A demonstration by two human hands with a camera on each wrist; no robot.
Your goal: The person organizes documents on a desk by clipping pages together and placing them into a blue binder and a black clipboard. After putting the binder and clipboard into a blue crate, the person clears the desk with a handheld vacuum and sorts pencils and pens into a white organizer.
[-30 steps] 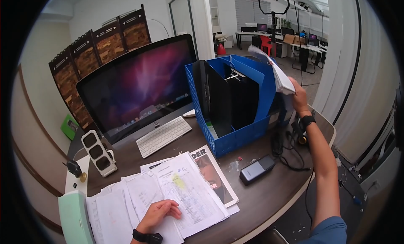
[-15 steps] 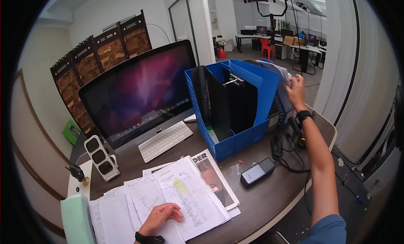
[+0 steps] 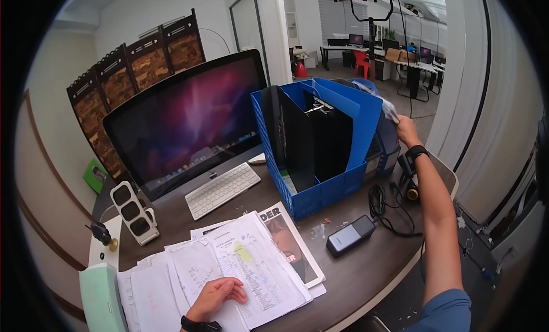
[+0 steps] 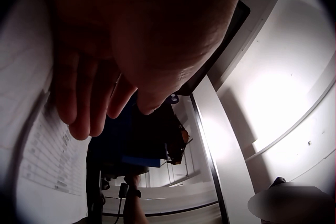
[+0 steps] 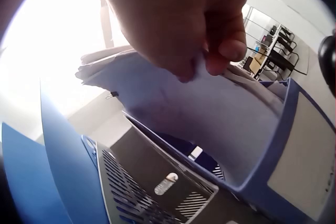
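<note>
My right hand (image 3: 407, 132) pinches the top edge of a stack of papers (image 5: 173, 95) between thumb and fingers. The stack hangs partly inside a dark blue file holder (image 5: 262, 169), which has a pale label on its end. A small black binder clip (image 5: 112, 95) sits at the stack's edge. Beside that holder stands a grey perforated file holder (image 5: 123, 174). My left hand (image 3: 216, 297) rests on the spread papers (image 3: 260, 275) at the front of the desk, its fingers loosely bent and holding nothing. A magazine (image 3: 294, 246) lies partly under those papers.
A bright blue organizer (image 3: 326, 195) with black folders stands mid-desk, left of the file holders. Behind are a monitor (image 3: 189, 126) and keyboard (image 3: 223, 190). A black-and-grey box-shaped device (image 3: 350, 236) and coiled cable (image 3: 380, 203) lie at the right. A mint-green box (image 3: 103, 297) stands front left.
The stack of papers has come down from above the desk into the dark blue file holder, with my right hand lowering along with it. The left hand stays on the papers.
</note>
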